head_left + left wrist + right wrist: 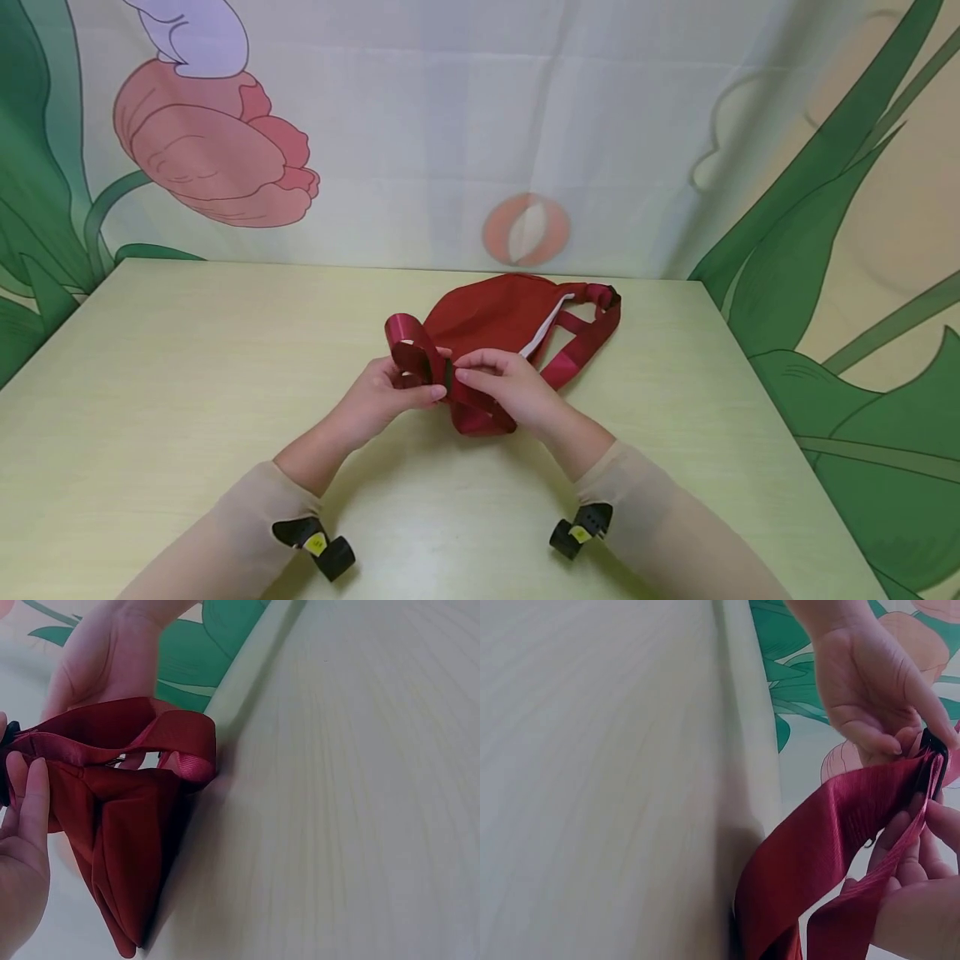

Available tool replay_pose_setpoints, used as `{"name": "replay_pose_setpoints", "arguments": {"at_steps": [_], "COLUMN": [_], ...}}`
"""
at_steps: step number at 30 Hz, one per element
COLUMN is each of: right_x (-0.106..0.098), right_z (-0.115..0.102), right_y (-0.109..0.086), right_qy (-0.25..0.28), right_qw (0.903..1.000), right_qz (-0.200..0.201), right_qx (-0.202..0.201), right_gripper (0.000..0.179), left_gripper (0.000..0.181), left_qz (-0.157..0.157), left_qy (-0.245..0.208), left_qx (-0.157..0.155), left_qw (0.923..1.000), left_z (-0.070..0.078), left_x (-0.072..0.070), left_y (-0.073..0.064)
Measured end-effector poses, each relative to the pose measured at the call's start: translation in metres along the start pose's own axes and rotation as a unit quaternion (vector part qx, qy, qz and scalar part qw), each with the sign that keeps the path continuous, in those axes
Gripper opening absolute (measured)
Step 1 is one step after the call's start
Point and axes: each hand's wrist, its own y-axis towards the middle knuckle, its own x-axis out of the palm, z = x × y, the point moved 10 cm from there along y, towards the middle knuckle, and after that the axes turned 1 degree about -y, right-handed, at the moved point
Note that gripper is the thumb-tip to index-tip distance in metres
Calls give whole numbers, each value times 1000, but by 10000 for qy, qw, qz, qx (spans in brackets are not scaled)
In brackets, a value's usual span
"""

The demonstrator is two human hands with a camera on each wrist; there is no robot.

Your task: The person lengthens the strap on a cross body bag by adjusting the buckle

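A red fabric bag point(495, 321) with a white zipper edge lies toward the back of the table. Its shiny dark red strap point(795, 847) loops up in front. Between the two hands sits a black strap slider point(934, 742), with the strap threaded through it. My left hand point(382, 392) pinches the strap and slider between thumb and fingers, and a strap loop stands above it. From the other side, my right hand point(517, 387) pinches the strap right beside the slider. Both hands are above the table, and the fingers partly hide the slider.
The pale wooden table point(187, 375) spreads around the bag. A printed curtain point(375, 150) with flowers and leaves hangs behind it. A second strap loop point(592, 333) lies at the bag's right. Black cameras sit on both wrists.
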Motion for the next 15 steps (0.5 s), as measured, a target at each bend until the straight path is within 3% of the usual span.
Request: {"name": "replay_pose_setpoints", "arguments": {"at_steps": [6,11,15], "right_x": [-1,-2,-2], "right_z": [-1,0,0], "right_y": [-1,-2,-3], "right_qy": [98,-40,-25], "right_qw": [9999,10000,10000], "right_qz": [42,-45,-43], "right_qx": [2,23,44], "right_gripper": [24,24,22], "left_gripper": [42,42,46], "left_qz": [37,171,95], "left_qy": [118,167,116], "left_qx": [151,140,113], "left_qw": [9998,9996,9998], "left_z": [5,6,6], "left_x": [0,-3,-1], "left_y": [0,0,1]}}
